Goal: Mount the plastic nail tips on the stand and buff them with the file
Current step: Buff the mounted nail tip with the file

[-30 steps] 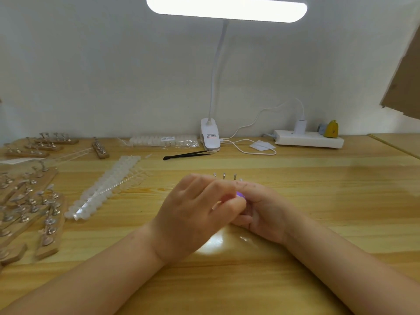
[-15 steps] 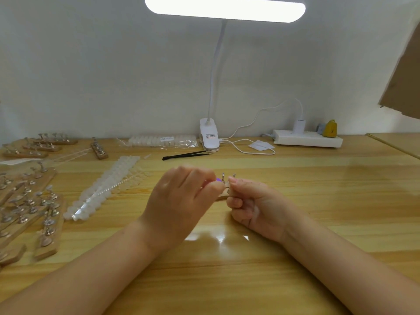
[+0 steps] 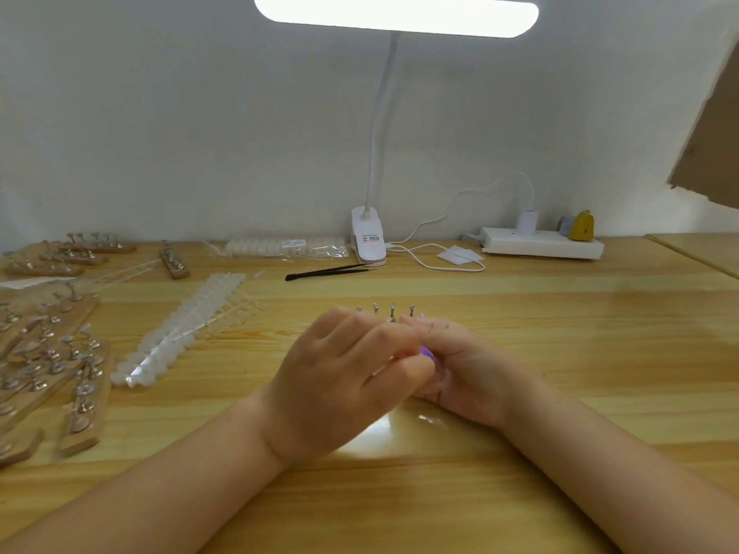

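- I see my left hand and right hand meeting over the wooden table, fingers curled around something purple.
- Stand pins poke up just behind them.
- Nail tips strip lies left; black tweezers near the lamp.

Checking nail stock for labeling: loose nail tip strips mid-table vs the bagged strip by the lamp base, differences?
The loose nail tip strips lie unbagged, running diagonally. The bagged strip sits in clear labelled plastic, parallel to the wall, beside the lamp base. Loose ones are nearer the hands. Both are translucent white.
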### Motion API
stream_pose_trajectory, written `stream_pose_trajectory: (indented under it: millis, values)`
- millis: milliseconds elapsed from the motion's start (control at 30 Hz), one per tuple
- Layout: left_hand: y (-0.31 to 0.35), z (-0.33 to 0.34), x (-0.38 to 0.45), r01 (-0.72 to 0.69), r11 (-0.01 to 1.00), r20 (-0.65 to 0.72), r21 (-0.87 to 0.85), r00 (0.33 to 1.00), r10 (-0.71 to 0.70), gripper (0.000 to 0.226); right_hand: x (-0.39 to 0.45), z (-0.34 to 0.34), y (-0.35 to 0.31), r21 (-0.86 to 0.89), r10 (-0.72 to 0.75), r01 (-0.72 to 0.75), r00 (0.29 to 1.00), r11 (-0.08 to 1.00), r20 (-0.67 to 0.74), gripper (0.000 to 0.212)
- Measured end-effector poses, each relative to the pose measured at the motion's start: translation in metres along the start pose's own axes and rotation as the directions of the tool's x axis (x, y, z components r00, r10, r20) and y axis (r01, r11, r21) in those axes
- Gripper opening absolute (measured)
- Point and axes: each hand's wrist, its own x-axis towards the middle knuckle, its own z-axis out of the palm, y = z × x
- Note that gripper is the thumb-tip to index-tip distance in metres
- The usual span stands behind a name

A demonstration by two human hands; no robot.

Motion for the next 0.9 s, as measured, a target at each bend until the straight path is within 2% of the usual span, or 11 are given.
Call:
stream_pose_trajectory:
  millis: [100, 200, 367, 500, 633, 700, 800, 900]
  values:
    - [-0.011, -0.001, -0.006, 0.083, 0.995, 0.028, 0.05, 0.996, -0.084, 0.013, 0.0, -0.001, 0.0, 0.013, -0.012, 0.013, 1.0, 1.0, -0.022, 0.01]
    - [-0.016, -0.003, -0.009, 0.179, 0.983, 0.021, 0.045, 0.984, -0.18, 0.031, -0.001, 0.0, 0.0, 0.026, -0.024, 0.026, 0.998, 0.999, -0.052, 0.012]
    - [-0.004, 0.0, -0.003, 0.098, 0.994, -0.007, -0.051, 0.995, -0.099, 0.021, -0.002, -0.001, 0.001, 0.005, -0.041, 0.041, 0.999, 0.999, 0.035, 0.01]
    - [-0.015, -0.004, -0.007, 0.208, 0.977, 0.084, -0.056, 0.976, -0.203, 0.023, -0.002, -0.004, 0.001, 0.052, -0.053, 0.049, 0.996, 0.997, 0.075, 0.03]
    - [-0.009, -0.003, -0.004, 0.222, 0.962, 0.037, -0.158, 0.975, -0.219, 0.025, -0.001, -0.004, 0.002, 0.051, -0.057, 0.053, 0.995, 0.997, 0.078, 0.04]
    - [-0.005, -0.002, -0.003, 0.207, 0.963, 0.033, -0.175, 0.978, -0.204, 0.02, -0.002, -0.005, 0.002, 0.036, -0.057, 0.054, 0.995, 0.998, 0.085, 0.037]
    - [-0.01, -0.003, -0.006, 0.239, 0.961, 0.078, -0.141, 0.97, -0.229, 0.023, -0.003, -0.004, 0.001, -0.003, -0.054, 0.055, 0.994, 0.998, 0.095, 0.015]
    - [-0.012, -0.006, -0.006, 0.258, 0.958, 0.085, -0.123, 0.965, -0.249, 0.024, -0.002, -0.002, 0.002, 0.02, -0.059, 0.059, 0.998, 0.998, 0.023, 0.015]
